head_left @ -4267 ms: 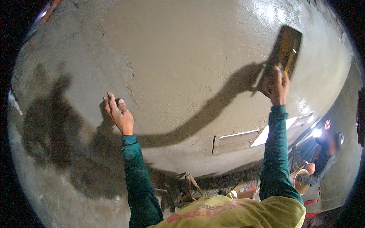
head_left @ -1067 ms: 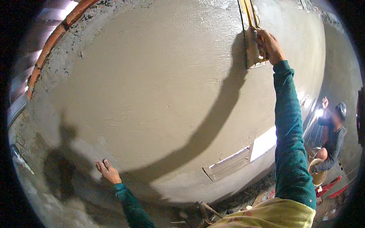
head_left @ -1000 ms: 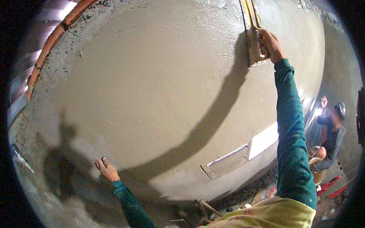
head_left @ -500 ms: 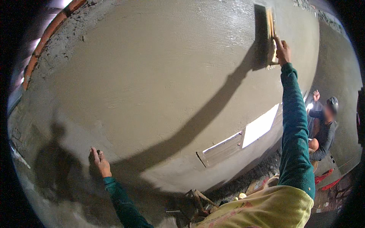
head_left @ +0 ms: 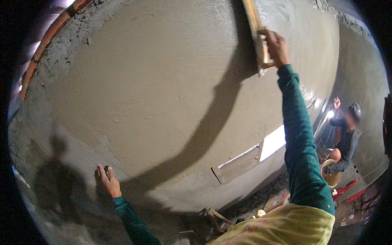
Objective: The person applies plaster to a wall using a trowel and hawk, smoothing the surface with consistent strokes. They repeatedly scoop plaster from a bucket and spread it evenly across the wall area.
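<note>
Overhead at the upper right, my right hand (head_left: 277, 47) grips the handle of a long plastering float (head_left: 255, 30), tilted and held edge-on against the wall. Wet grey plaster (head_left: 155, 81) covers most of the wall, smooth and shiny near the float, with faint ridges lower left. Down at the left, my left hand (head_left: 108, 181) is raised close to the wall with its fingers spread and nothing in it; whether it touches the plaster I cannot tell. My right arm casts a long shadow across the plaster.
A bright rectangular opening (head_left: 272, 143) sits low in the wall. At the right, another person (head_left: 349, 136) in dark clothes is beside a bucket (head_left: 332, 179), one hand raised near a bright lamp (head_left: 330, 114). Rough, unplastered edging (head_left: 75, 41) runs along the upper left.
My right hand has swept the float leftward across the upper wall, and the float's tilt has changed. My left hand has shifted slightly lower, fingers spread wider.
</note>
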`<control>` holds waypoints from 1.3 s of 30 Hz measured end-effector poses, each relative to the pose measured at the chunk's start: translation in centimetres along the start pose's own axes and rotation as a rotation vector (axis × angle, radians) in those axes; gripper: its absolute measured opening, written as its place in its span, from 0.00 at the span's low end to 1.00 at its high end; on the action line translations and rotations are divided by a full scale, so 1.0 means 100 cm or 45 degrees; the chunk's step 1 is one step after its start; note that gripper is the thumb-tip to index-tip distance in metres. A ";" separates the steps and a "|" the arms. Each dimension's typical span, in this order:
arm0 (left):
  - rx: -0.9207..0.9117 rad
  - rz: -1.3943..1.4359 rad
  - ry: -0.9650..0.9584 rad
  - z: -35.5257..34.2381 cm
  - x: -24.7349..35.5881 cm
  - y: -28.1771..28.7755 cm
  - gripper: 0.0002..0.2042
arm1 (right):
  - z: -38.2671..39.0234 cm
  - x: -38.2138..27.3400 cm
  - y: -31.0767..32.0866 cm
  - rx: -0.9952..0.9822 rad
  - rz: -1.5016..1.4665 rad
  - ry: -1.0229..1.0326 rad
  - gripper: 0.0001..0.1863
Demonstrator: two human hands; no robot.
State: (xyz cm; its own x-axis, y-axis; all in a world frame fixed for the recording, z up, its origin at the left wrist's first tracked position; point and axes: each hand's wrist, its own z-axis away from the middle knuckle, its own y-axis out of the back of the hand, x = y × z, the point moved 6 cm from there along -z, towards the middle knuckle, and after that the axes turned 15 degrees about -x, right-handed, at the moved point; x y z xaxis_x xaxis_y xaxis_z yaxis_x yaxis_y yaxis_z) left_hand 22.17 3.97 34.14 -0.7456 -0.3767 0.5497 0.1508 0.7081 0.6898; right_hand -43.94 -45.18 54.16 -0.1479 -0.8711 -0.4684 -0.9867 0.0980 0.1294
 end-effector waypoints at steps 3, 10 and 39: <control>0.025 -0.075 -0.012 -0.001 -0.002 -0.003 0.34 | 0.008 -0.050 -0.081 -0.120 0.097 0.239 0.17; 0.046 0.020 -0.181 0.032 0.016 0.016 0.30 | 0.084 -0.147 -0.147 -0.812 -0.003 0.261 0.26; 0.206 0.370 -0.141 0.099 0.165 -0.005 0.22 | 0.094 0.000 -0.019 -1.142 1.032 0.721 0.29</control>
State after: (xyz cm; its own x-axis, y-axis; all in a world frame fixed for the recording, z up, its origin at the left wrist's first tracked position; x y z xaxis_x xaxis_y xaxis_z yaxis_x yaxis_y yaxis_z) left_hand 3.32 3.30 38.16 -0.7542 -0.0847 0.6512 0.2686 0.8651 0.4237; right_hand -42.66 -40.82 45.74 -0.4046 -0.8174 0.4102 -0.2163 0.5213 0.8255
